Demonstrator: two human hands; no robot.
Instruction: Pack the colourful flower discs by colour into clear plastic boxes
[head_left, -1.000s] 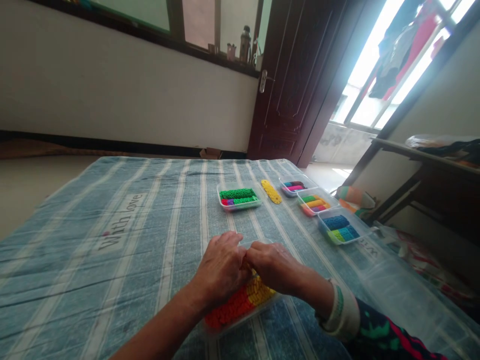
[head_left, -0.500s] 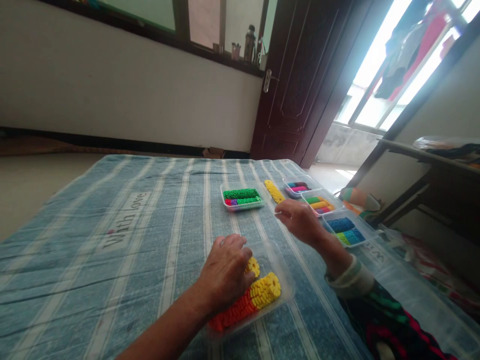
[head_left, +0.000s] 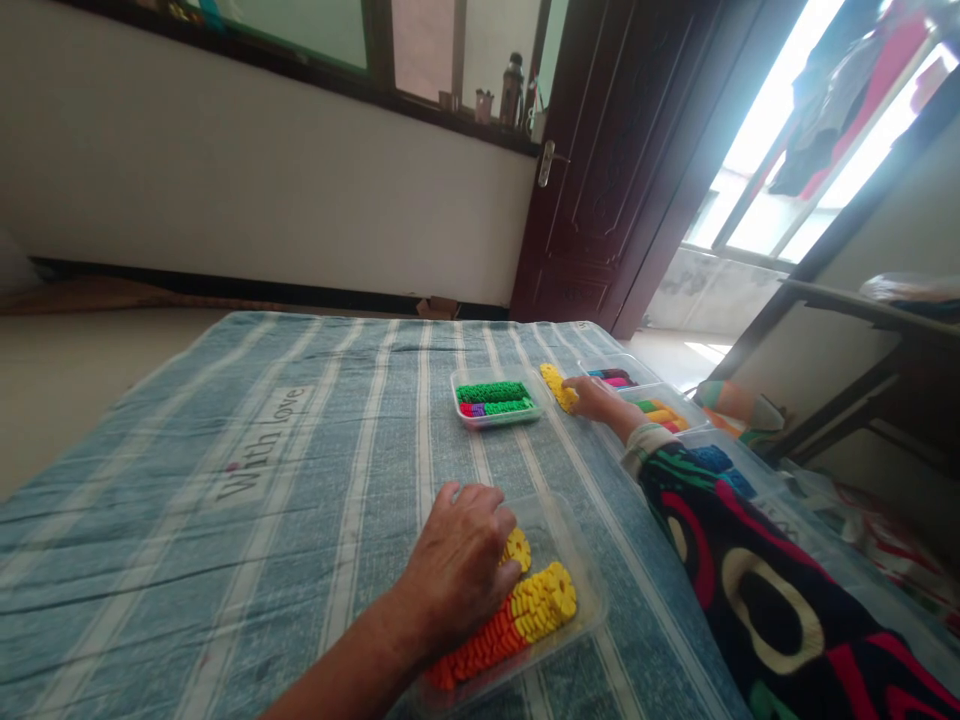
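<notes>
In front of me on the striped bedspread is a clear plastic box [head_left: 581,625] with stacked, notched plastic discs. One row inside runs from orange discs [head_left: 476,650] to yellow discs [head_left: 551,597]. My left hand [head_left: 465,555] curls over a second row in that box; its yellow end [head_left: 517,547] shows past the thumb, while the rest is hidden. Farther off, a loose row of yellow discs [head_left: 555,383] lies on the bedspread. My right hand [head_left: 600,402] reaches out to it, fingers closed on its near end.
Left of the loose row stands a clear box of green, red and purple discs [head_left: 495,397]. More clear boxes line the right side, with blue discs [head_left: 716,460] and orange ones [head_left: 664,415] among them. The bedspread [head_left: 315,500] reads "With love". A dark door [head_left: 592,180] stands behind.
My right hand has moved forward to the loose yellow row and closed on its near end. My left hand stays over the near box. The view has shifted slightly.
</notes>
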